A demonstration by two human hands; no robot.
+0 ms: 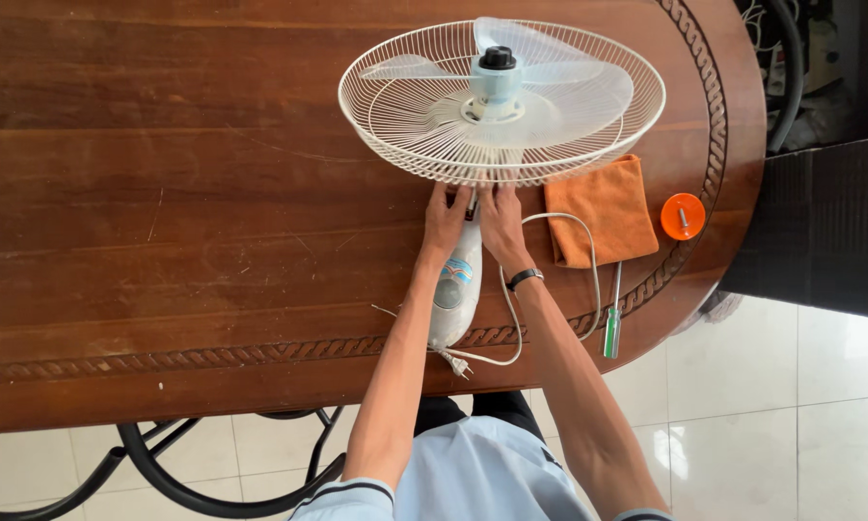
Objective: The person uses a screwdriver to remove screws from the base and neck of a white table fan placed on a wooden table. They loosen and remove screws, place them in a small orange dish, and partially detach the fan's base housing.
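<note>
A white fan lies flat on the wooden table (164, 193). Its wire rear guard (405, 145) faces up, with clear blades (579, 96) and a black hub cap (498, 58) inside it. The fan's white stem (456, 289) points toward me. My left hand (446, 220) and my right hand (501, 224) rest side by side at the neck where the stem meets the guard's near rim, fingers reaching under the wire. A black band sits on my right wrist. What the fingertips touch is hidden by the guard.
An orange cloth (603, 212) lies right of my hands. An orange round cap with a screw (683, 216) sits near the table's right edge. A green-handled screwdriver (612, 318) and the fan's white cord with plug (458, 364) lie near the front edge.
</note>
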